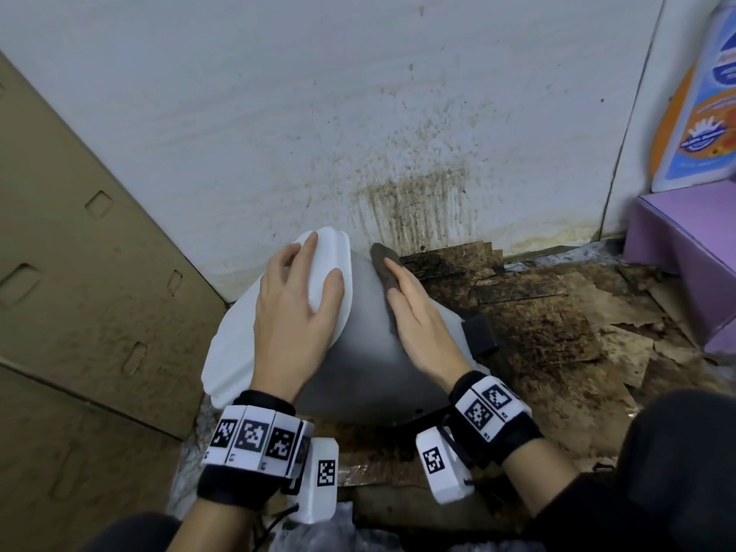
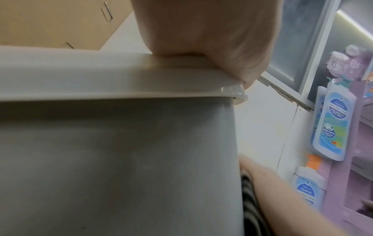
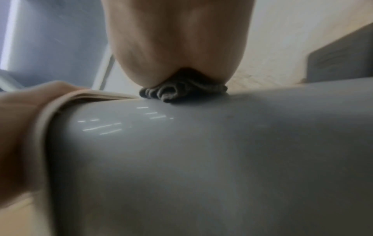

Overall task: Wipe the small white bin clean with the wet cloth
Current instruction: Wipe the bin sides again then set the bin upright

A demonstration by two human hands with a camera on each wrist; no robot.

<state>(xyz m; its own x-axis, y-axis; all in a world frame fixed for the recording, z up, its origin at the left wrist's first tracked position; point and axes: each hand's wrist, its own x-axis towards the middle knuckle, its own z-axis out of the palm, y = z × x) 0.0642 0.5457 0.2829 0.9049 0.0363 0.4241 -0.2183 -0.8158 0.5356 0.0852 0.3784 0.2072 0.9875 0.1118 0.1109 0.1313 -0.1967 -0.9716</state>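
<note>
The small white bin [image 1: 358, 352] lies tilted on its side on the floor, with its lid [image 1: 235, 352] facing left. My left hand [image 1: 294, 308] rests on the lid with fingers spread and fairly straight, the thumb near the lid's rim [image 2: 101, 79]. My right hand [image 1: 418, 312] lies flat on the bin's upper side and presses a dark cloth [image 1: 384, 260] against it. In the right wrist view the bunched cloth [image 3: 181, 92] shows under my palm [image 3: 177, 39] on the glossy bin wall [image 3: 201, 159]. Most of the cloth is hidden under the hand.
A brown cardboard box [image 1: 79, 272] stands close on the left. A stained white wall [image 1: 358, 133] is right behind the bin. Dirty, damp cardboard [image 1: 537, 320] covers the floor to the right. A purple shelf [image 1: 685, 249] with bottles [image 1: 701, 105] is at far right.
</note>
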